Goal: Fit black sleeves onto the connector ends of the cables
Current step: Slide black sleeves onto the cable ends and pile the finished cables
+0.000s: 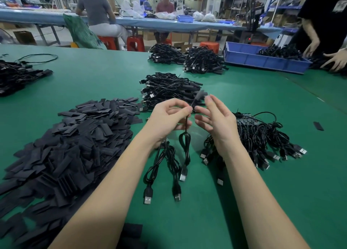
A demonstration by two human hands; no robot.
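Left hand (170,115) pinched on a cable (185,141) whose sleeve (198,97), blurred, points toward 1 o'clock above the fingertips, long axis near-vertical; right hand (216,117) open, empty, just beside at 3 o'clock, nearer the sleeve.

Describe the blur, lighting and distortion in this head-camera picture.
Head view: the sleeve above the left hand is smeared by motion blur, while the pile of sleeves and cables stay sharp; lighting is even and soft, without glare on the green table; wide-angle distortion bends the table edges.
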